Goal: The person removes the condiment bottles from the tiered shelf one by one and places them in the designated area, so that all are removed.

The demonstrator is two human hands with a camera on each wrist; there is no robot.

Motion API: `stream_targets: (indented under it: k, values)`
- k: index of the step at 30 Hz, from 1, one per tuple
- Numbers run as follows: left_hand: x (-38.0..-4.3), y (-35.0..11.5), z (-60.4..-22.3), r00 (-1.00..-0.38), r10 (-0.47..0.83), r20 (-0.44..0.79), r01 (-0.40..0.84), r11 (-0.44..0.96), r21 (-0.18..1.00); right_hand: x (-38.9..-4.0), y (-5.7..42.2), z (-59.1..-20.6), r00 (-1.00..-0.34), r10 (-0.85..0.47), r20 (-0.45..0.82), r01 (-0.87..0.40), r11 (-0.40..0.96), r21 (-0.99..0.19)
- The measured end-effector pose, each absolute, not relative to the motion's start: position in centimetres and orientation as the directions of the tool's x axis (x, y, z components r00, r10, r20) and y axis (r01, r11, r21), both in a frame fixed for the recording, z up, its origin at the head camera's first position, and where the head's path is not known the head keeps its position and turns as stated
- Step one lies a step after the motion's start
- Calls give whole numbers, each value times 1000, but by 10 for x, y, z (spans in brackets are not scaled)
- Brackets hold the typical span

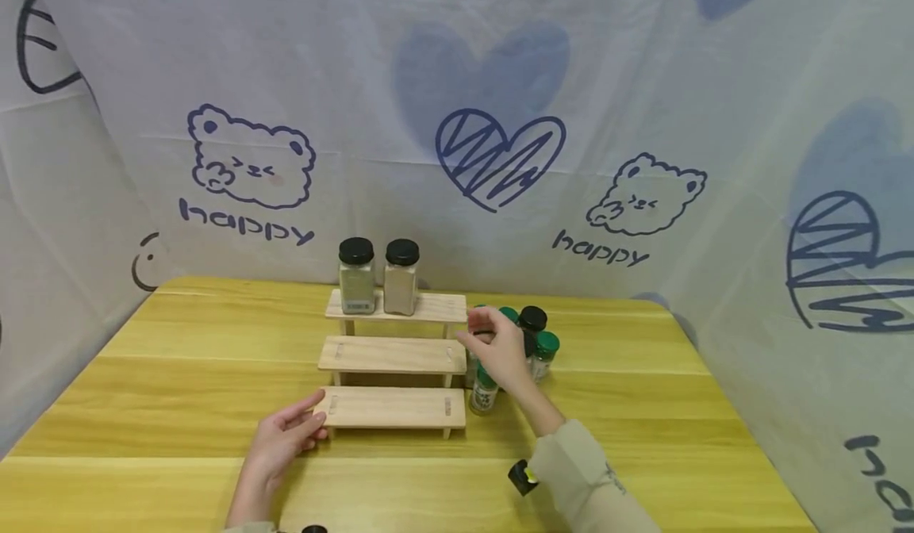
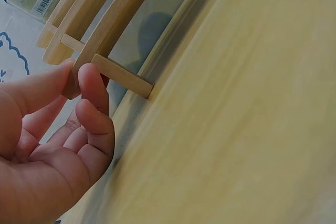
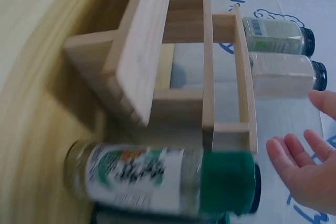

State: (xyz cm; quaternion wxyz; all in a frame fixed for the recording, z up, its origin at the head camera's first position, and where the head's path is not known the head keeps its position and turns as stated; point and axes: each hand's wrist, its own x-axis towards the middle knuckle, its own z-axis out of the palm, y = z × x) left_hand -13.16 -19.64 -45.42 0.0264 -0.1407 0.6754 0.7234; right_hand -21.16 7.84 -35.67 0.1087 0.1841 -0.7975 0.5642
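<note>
A three-tier wooden rack (image 1: 393, 408) stands on the table. My left hand (image 1: 282, 438) pinches the left end of its lowest shelf between thumb and finger, as the left wrist view shows. Two square spice jars with black lids, one with greenish contents (image 1: 358, 289) and one with pale beige contents (image 1: 401, 290), stand on the left half of the top shelf. By the right end of the upper shelves is my right hand (image 1: 505, 352), its fingers loosely bent with nothing between them. A green-lidded spice jar (image 3: 139, 177) stands below that hand, beside the rack.
Several more jars with green lids (image 1: 547, 346) and black lids (image 1: 532, 318) cluster right of the rack, partly behind my right hand. A small black object (image 1: 522, 478) shows beside the right sleeve. A printed cloth (image 1: 371, 81) hangs behind the wooden table (image 1: 178, 390).
</note>
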Motion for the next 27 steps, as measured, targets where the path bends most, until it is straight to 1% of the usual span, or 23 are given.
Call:
stream_targets:
  k: [3,6,12,15,19,22,27]
  values:
    - [-131,-196,-454,-959,-149,-242,-231,-87,969,-223,67,-358,-913,-186,363,-399,223,-889]
    - [-131,-196,-453,-958,-146,-245,-234,-88,968,-236,55,-360,-908,-199,368,-403,179,-897]
    - [-131,-196,-455,-958,-149,-246,-234,-92,968,-237,35,-342,-909,-251,332,-363,88,-928]
    - [-131,-197,-457,-959,-143,-245,-232,-97,968,-241,27,-340,-916,-271,296,-329,82,-941]
    - [-131,-198,-458,-960,-139,-244,-232,-103,967,-258,16,-350,-925,-274,263,-295,81,-952]
    - [-132,-198,-458,-958,-148,-244,-231,-104,968,-270,8,-356,-931,-267,248,-285,109,-952]
    - [-133,-197,-456,-957,-153,-246,-232,-106,967,-278,-1,-358,-937,-248,247,-289,148,-946]
